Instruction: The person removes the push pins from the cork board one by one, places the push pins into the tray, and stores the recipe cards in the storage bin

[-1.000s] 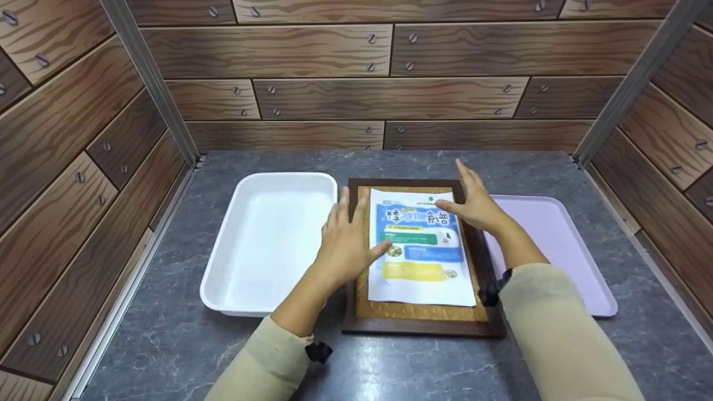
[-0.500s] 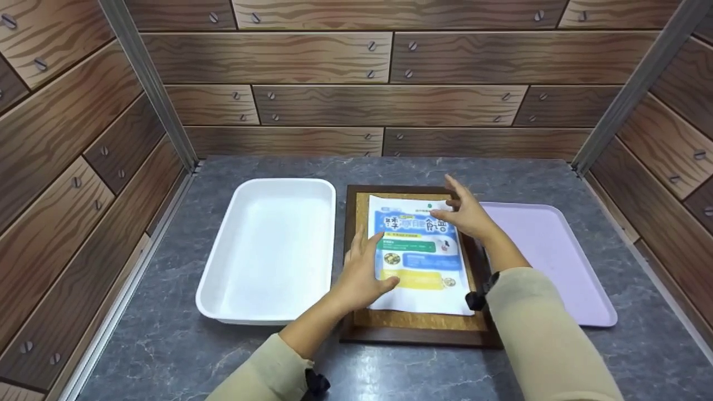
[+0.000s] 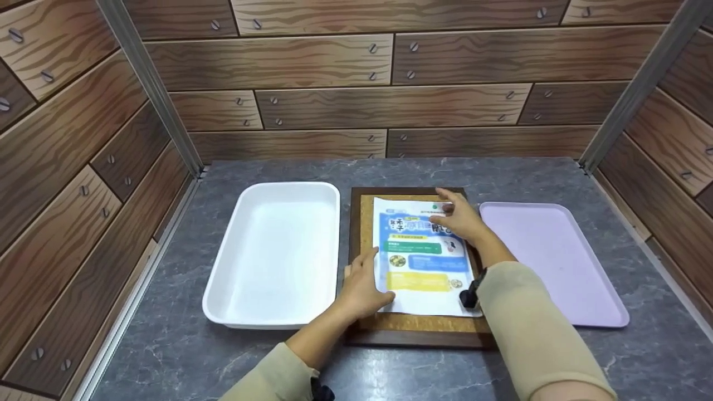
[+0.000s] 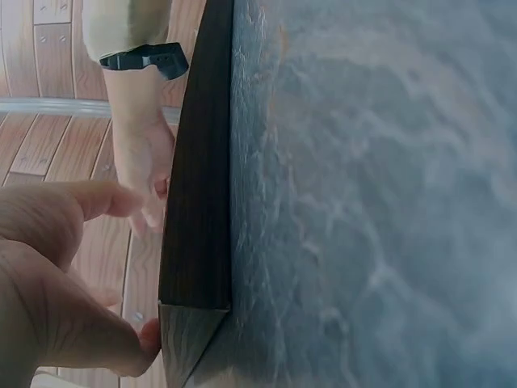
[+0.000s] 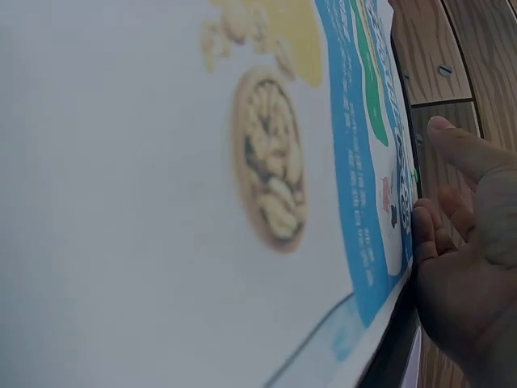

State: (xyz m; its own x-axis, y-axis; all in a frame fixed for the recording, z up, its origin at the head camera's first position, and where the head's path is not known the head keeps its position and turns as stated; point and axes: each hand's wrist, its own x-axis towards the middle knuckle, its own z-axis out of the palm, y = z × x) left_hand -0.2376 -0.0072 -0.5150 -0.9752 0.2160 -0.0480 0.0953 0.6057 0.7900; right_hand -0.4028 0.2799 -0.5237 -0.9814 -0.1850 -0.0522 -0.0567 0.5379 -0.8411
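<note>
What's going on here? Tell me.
A person's left hand is at the left edge of a printed sheet, the right hand at its upper right corner. The sheet lies flat on a framed board, not lifted. A white tub stands to the left, a purple tray to the right.

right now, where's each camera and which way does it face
Head: on the head, facing forward and down at frame, sheet, tub, tray; left hand, right hand, sleeves show.
Left wrist: on that wrist, facing frame edge and table; both hands show.
Right wrist: on that wrist, facing across the sheet; the right hand shows.
Shared: head and right wrist show the sheet.
</note>
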